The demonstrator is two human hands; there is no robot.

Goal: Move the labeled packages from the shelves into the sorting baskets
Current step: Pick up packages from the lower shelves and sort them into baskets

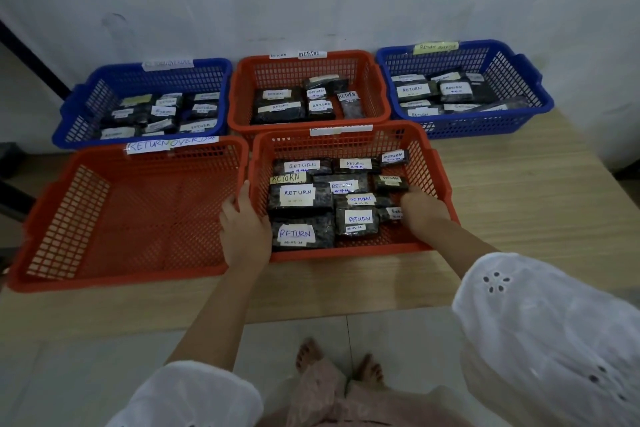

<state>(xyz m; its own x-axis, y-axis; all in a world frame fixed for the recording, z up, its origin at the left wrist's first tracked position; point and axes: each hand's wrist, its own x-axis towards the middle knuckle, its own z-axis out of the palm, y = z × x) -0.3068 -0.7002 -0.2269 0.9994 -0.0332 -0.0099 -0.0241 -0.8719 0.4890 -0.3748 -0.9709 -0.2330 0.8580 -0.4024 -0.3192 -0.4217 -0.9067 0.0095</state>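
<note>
Four of five mesh plastic baskets (207, 62) hold dark wrapped packages (298, 194) labelled RETURN. The left hand (244, 229) lies straight-fingered along the wall of the front-right orange basket (346, 251); the right hand (422, 211) reaches among its packages, grip hidden. Likely settling one in; next, fetch another.

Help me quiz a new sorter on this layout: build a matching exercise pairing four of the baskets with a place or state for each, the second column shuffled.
Baskets
1. front left orange basket
2. front right orange basket
3. back middle orange basket
4. back right blue basket

Places and states
A. yellow-green label on its rear rim
B. left hand at its wall, right hand inside it
C. is empty
D. stands just right of the back left blue basket

Pairs: 1-C, 2-B, 3-D, 4-A
</note>
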